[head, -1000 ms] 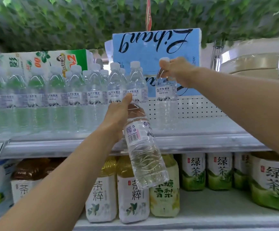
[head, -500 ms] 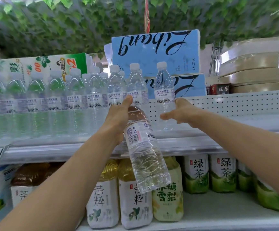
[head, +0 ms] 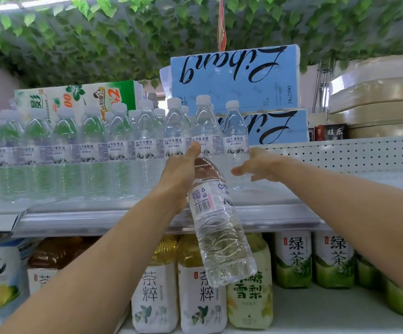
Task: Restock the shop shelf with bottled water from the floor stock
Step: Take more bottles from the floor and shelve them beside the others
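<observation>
My left hand (head: 180,173) grips the neck of a clear water bottle (head: 216,222), which hangs tilted in front of the upper shelf's edge (head: 123,219). A row of several water bottles (head: 89,150) stands on that shelf. The rightmost bottle (head: 235,136) stands upright at the end of the row. My right hand (head: 259,165) is beside its lower part, fingers spread and reaching left; whether they touch it I cannot tell.
Blue tissue packs (head: 236,78) and a green-and-white pack (head: 80,97) lie behind the bottles. Tea bottles (head: 155,292) and green tea bottles (head: 294,259) fill the lower shelf. Bare shelf surface (head: 376,184) lies right of the water row, before a perforated back panel (head: 354,153).
My right hand let go of the rightmost bottle's top and dropped to its lower part, now open. The left hand still holds its bottle in much the same place.
</observation>
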Demonstrator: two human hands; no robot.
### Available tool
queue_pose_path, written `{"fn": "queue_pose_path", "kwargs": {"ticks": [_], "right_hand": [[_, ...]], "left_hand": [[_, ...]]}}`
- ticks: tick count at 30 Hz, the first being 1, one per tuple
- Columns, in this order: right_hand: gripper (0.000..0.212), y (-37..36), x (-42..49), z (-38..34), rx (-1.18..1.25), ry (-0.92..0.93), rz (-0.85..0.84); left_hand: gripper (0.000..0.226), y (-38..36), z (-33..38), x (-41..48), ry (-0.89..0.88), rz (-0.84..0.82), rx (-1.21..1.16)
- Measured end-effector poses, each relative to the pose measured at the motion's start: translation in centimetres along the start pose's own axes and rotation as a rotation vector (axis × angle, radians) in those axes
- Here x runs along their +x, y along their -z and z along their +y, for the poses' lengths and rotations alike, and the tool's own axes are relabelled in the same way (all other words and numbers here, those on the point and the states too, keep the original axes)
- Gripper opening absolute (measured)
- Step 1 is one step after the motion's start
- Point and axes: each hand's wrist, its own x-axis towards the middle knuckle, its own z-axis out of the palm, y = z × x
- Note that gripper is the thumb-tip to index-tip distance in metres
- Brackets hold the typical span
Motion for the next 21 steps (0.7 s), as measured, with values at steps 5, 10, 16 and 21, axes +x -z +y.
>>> {"fn": "queue_pose_path", "kwargs": {"ticks": [5, 10, 16, 21], "right_hand": [[0.073, -0.2, 0.5, 0.1, 0.037, 0.001, -0.022], [0.080, -0.4, 0.2, 0.2, 0.069, -0.004, -0.034], [0.062, -0.7, -2.2, 0.1, -0.004, 0.121, 0.097], [0.042, -1.2, -8.2, -0.9, 0.107, 0.401, 0.281]], "left_hand": [[0.050, -0.2, 0.1, 0.0, -0.023, -0.012, 0.024], [0.048, -0.5, 0.1, -0.1, -0.040, -0.017, 0.029], [0.050, -0.6, 0.4, -0.8, -0.096, -0.026, 0.066], [0.051, -1.6, 1.8, -1.6, -0.212, -0.013, 0.085]]}}
